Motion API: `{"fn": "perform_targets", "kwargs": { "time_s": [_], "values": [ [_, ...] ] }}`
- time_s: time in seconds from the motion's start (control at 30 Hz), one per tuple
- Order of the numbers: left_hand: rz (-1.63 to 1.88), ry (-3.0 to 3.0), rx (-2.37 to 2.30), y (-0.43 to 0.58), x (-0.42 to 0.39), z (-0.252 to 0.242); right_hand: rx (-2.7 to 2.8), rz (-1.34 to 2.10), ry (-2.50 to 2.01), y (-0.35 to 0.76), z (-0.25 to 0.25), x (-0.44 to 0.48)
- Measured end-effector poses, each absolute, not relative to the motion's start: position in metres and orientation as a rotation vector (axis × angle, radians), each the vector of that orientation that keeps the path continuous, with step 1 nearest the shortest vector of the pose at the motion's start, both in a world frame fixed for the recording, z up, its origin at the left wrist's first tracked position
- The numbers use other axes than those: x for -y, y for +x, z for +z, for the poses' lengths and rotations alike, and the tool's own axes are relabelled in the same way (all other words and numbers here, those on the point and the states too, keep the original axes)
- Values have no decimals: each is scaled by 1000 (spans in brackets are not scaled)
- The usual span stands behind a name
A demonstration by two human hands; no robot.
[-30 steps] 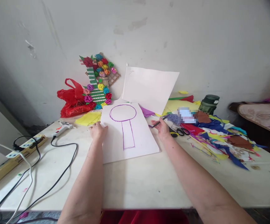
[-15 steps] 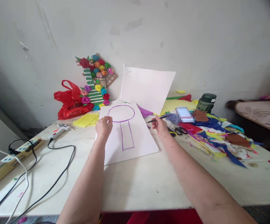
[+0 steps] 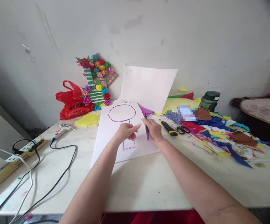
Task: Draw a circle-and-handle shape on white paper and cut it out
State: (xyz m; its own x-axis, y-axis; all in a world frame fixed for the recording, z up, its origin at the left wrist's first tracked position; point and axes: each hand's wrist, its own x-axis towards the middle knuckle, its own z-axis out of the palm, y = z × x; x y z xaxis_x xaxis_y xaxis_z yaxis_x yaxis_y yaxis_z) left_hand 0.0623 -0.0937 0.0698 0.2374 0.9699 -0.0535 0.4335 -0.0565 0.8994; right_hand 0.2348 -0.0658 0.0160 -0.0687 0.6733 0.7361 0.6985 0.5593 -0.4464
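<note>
A white sheet (image 3: 109,133) lies on the table with a purple circle and a long stem drawn on it. My left hand (image 3: 126,131) hovers over the stem, fingers stretched out toward my right hand and holding nothing. My right hand (image 3: 153,130) rests on the sheet's right edge and grips a purple marker (image 3: 147,131), tip pointing away from me. The fingertips of both hands nearly meet at the marker.
A second white sheet (image 3: 148,87) leans on the wall. A paper-flower craft (image 3: 96,82) and red bag (image 3: 73,101) stand at back left. Scissors (image 3: 182,129), a cutter (image 3: 168,128), coloured paper scraps (image 3: 221,133) and a green jar (image 3: 209,100) lie right. A glue gun (image 3: 61,130), cables and power strip (image 3: 13,157) lie left.
My left hand left the sheet's left edge and crossed over the drawing toward the right hand. My right hand moved in onto the sheet and turned the marker upright. The sheet's left edge shifted.
</note>
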Motion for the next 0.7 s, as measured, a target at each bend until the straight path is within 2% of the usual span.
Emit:
{"fn": "perform_targets", "kwargs": {
  "time_s": [0.13, 0.23, 0.37, 0.5, 0.7],
  "values": [
    [620, 1516, -1058, 77, 99, 58, 2046, -404, -1230, 227, 16, 70],
    [625, 1460, -941, 77, 98, 51, 2125, -490, -1194, 224, 17, 72],
    [638, 1423, -899, 64, 92, 50, 2028, -366, -1282, 234, 18, 66],
    [870, 1318, -949, 47, 82, 52, 1783, -232, -1613, 256, 16, 52],
    [939, 1270, -1022, 30, 77, 55, 2026, -113, -1874, 266, 8, 40]
  ]
}}
